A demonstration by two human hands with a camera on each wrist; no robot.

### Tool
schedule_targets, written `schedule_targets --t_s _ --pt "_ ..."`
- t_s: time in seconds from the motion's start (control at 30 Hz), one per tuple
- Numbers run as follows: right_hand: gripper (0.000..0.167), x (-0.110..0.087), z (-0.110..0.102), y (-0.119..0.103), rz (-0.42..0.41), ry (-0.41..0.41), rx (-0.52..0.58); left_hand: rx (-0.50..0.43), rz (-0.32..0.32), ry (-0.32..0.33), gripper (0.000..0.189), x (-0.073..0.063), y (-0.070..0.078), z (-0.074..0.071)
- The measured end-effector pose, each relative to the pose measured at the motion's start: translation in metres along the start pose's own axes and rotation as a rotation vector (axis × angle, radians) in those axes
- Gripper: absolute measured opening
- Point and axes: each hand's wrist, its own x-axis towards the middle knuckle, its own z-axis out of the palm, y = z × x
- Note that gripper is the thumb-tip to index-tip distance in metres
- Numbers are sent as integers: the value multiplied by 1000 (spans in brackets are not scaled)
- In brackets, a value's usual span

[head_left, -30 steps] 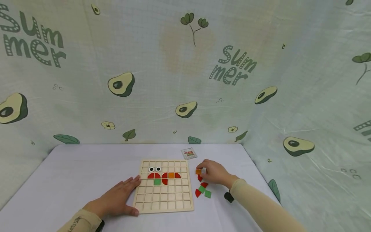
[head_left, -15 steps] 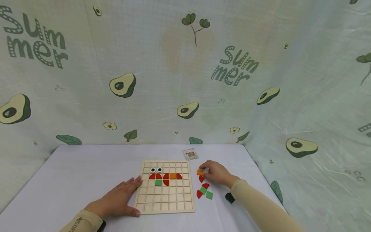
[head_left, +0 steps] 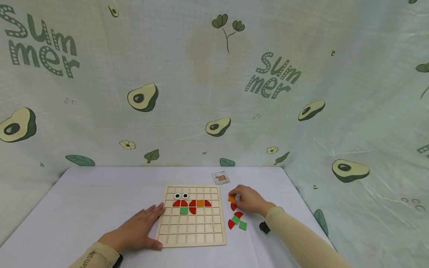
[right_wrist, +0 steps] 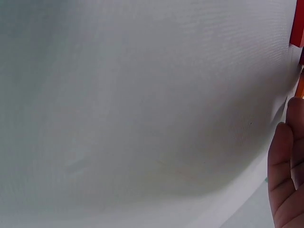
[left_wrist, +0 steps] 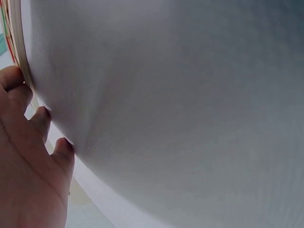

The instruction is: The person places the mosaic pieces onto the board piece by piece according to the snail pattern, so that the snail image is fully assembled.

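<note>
A light wooden grid board lies on the table, bearing two eye tiles, several red quarter-circle tiles, an orange square and a green square. My left hand lies at its left side, fingers spread, fingertips at the edge and thumb by the near left corner. Right of the board, my right hand pinches a loose orange square tile, its fingers covering part of it. Just below sits a red quarter-circle tile. In the right wrist view, the fingers show at the right edge, close to an orange tile.
Nearer me lie two green square tiles and two red quarter-circle tiles. A small picture card lies beyond the board's far right corner. A dark object shows beside the right sleeve. A patterned cloth hangs behind the table.
The head view has shifted slightly. My right hand stays at the orange tile with only small finger motion, and my left hand keeps its place at the board.
</note>
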Motion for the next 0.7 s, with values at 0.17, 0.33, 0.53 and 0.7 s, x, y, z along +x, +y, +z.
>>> schedule_targets --t_s 0.17,0.33,0.53,0.7 --pt "28 0 0 0 14 -8 -1 6 10 -6 122 -1 1 -1" --pt "29 -1 1 0 14 -6 7 6 24 -14 121 -3 2 -3" --pt "31 -2 2 0 19 -9 52 2 28 -17 120 -3 3 -4" --pt "31 0 5 2 23 -7 44 5 15 -23 120 -2 3 -4"
